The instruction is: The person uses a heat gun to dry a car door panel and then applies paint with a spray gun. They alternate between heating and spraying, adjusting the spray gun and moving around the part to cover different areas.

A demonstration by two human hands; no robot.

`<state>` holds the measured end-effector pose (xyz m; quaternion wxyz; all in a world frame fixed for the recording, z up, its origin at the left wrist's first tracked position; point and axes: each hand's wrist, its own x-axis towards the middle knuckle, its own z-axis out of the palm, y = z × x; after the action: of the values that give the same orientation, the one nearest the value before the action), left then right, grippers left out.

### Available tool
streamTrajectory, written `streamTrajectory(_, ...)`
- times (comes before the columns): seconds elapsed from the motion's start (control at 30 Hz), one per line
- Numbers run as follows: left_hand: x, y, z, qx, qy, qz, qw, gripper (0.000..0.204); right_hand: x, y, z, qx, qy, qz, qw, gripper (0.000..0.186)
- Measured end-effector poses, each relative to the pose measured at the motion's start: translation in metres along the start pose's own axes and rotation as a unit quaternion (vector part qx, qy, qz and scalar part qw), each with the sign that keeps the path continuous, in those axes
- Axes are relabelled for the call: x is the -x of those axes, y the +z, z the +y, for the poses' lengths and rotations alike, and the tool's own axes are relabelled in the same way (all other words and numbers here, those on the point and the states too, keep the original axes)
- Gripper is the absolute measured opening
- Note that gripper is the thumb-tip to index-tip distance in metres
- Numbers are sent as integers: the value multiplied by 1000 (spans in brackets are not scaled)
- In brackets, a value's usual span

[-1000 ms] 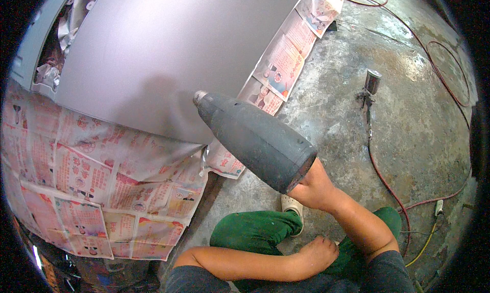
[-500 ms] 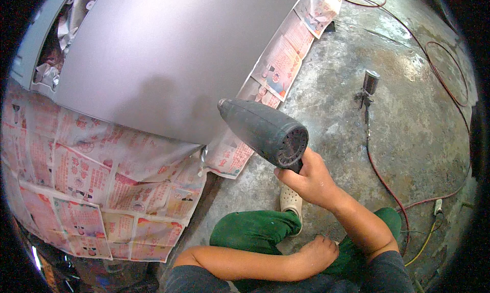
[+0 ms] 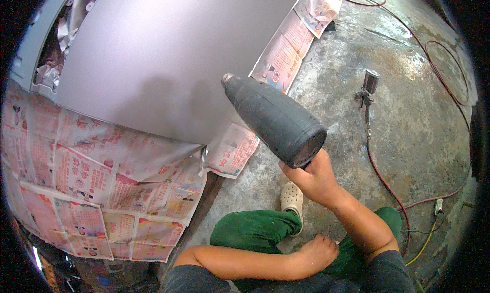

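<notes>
My right hand (image 3: 315, 178) is closed round the handle of a black heat gun (image 3: 273, 117). The gun's metal nozzle (image 3: 227, 79) points up and left toward a grey-silver car panel (image 3: 168, 53), and the body casts a shadow on it. A gap between nozzle and panel cannot be judged. Resting on my leg in green trousers (image 3: 255, 229), my left hand (image 3: 320, 255) has its fingers curled in, with nothing seen in them. Printed newspaper sheets (image 3: 81, 170) cover the area below the panel, and a further newspaper strip (image 3: 286, 53) runs along its right edge.
A spray gun (image 3: 366, 91) with a metal cup lies on the stained concrete floor (image 3: 326, 99), joined to a red hose (image 3: 377, 170). More hose (image 3: 434, 58) curls at the far right. A white socket (image 3: 438, 207) with a yellow cord is near the right edge.
My right hand has tilted and shifted the heat gun; its nozzle has moved up and its rear end slightly right. My left hand stays in place on the leg.
</notes>
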<state>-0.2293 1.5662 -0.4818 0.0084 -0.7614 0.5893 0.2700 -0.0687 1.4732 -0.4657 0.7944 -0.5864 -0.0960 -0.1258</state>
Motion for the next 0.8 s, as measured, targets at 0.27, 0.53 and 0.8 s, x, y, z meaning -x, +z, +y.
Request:
streamTrajectory(0.27, 1, 5, 8, -2, 1, 10, 1000, 29, 8, -2, 1, 6, 7, 0, 1000, 31)
streamTrajectory(0.53, -2, 0, 1, -5, -5, -16, 1000, 30, 1, 2, 8, 30, 13, 15, 999, 37)
streamTrajectory(0.8, -1, 2, 1, 7, -2, -11, 1000, 31, 1, -3, 7, 30, -17, -41, 999, 42)
